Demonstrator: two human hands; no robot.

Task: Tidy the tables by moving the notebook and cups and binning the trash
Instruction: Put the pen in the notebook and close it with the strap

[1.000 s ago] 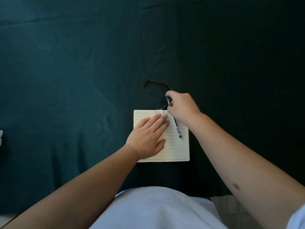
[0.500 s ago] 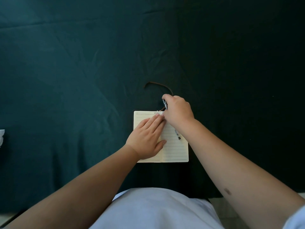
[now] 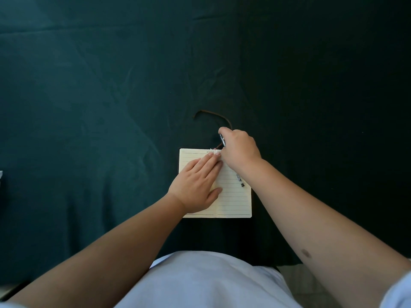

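1. An open notebook (image 3: 233, 196) with lined cream pages lies flat on the counter (image 3: 100, 107), which is covered with a dark teal cloth, near the person and a little right of the middle.
2. The left hand (image 3: 196, 185) rests palm down on the left page, its fingers (image 3: 211, 161) straight and together, reaching to the far edge near the spine.
3. The right hand (image 3: 239, 150) is at the far edge of the notebook, over the right page, its fingers curled and clamped on a pen (image 3: 240, 181).
4. The pen runs under this hand: one end shows at the far side by the thumb, the other end lies over the right page.
5. A thin brown ribbon (image 3: 213, 115) comes from the top of the notebook and curves over the cloth on the far side.
6. The two hands touch, or nearly touch, at the fingertips.
7. A pale shirt (image 3: 206, 283) fills the near edge.
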